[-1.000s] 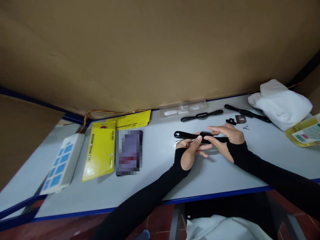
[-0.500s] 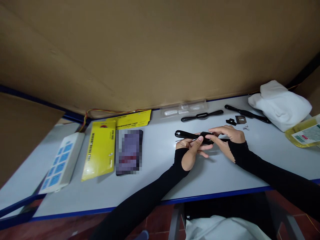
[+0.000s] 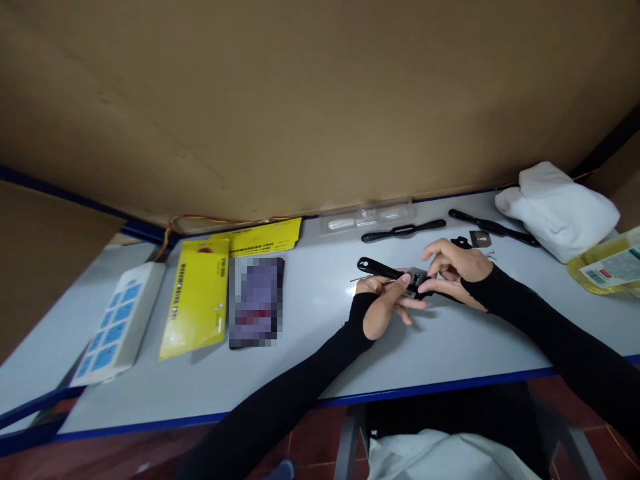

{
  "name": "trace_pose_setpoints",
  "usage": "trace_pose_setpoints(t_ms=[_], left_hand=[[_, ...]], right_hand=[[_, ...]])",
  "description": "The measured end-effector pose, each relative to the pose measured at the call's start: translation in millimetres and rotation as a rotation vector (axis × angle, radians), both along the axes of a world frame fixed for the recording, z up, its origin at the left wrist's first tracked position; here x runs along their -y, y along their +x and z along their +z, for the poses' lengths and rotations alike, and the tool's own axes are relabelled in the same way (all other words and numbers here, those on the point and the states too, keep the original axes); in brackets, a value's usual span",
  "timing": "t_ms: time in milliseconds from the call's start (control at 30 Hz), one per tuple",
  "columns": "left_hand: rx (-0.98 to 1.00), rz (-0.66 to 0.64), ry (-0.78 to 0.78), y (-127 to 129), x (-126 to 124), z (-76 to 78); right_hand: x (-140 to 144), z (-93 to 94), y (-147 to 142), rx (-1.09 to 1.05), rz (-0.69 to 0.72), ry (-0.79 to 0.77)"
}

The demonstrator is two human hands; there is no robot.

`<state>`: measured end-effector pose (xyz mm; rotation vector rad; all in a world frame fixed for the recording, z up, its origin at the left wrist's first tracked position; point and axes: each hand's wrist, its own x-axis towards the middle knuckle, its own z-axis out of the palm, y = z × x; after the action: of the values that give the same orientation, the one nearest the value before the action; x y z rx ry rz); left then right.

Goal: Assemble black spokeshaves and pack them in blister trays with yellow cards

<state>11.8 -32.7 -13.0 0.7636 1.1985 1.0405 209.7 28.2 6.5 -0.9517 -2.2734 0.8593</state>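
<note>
Above the surface (image 3: 450,347), the left hand (image 3: 383,303) grips a black tool (image 3: 385,270) by its middle while the right hand (image 3: 453,270) pinches a small metal plate (image 3: 416,275) onto it (seating looks unfinished). Two more tools (image 3: 403,231) lie behind, one with loose parts (image 3: 480,239) beside it.

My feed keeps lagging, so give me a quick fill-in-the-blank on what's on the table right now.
1. Both hands hold a ____ tool above the table.
2. The packet left of the phone is ____.
3. The folded cloth at the far right is ____.

Missing words: black; yellow; white
</note>
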Motion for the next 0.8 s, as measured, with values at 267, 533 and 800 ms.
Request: trace_pose_setpoints(t_ms=[267, 533, 800], left_hand=[[-0.09, -0.132, -0.01, 5.0, 6.7, -3.5], [-0.14, -0.131, -0.029, 0.2, 6.8, 0.1], [-0.088, -0.041, 0.057, 5.7, 11.3, 5.6]], right_hand=[[-6.3, 8.7, 5.6, 0.201, 0.099, 0.279], [11.0, -7.7, 7.5, 0.198, 0.036, 0.477], [8.3, -7.1, 10.2, -0.052, 0.161, -0.002]])
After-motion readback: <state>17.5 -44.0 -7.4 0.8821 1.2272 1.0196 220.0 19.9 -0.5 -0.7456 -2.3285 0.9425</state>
